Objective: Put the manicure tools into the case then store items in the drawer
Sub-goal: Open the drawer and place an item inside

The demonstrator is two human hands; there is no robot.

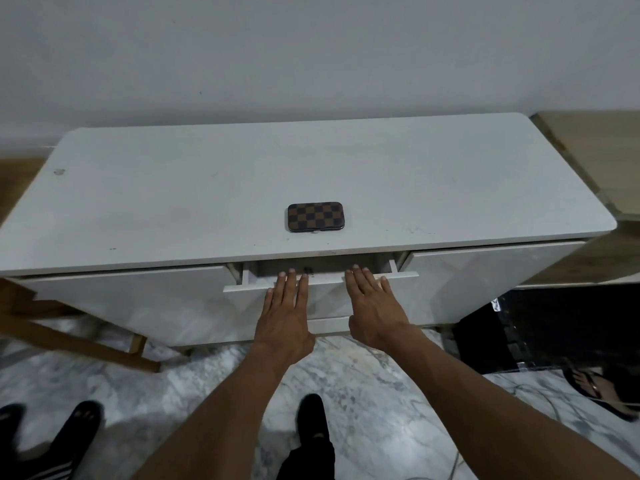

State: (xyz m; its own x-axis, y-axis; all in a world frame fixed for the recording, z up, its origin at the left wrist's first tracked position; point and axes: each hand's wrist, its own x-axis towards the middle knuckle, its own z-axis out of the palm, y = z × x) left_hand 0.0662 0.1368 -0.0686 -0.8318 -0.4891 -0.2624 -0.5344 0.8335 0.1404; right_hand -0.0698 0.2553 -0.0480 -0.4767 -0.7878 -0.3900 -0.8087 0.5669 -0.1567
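You are standing in a room of a home, by the look of it. In front of you a low white desk (207, 188) with a drawer (322, 282) sits against a plain pale wall (311, 57). The floor (374, 386) under you is grey-veined marble tile, and wood-toned panels (595, 161) show at the right. Feet in slippers (74, 438) stand at the lower left, and another sandalled foot (595, 386) shows at the right. A small checkered case (314, 216) lies on the desk.

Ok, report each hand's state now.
Left hand: open, flat on the drawer front, holding nothing.
Right hand: open, flat on it, holding nothing.
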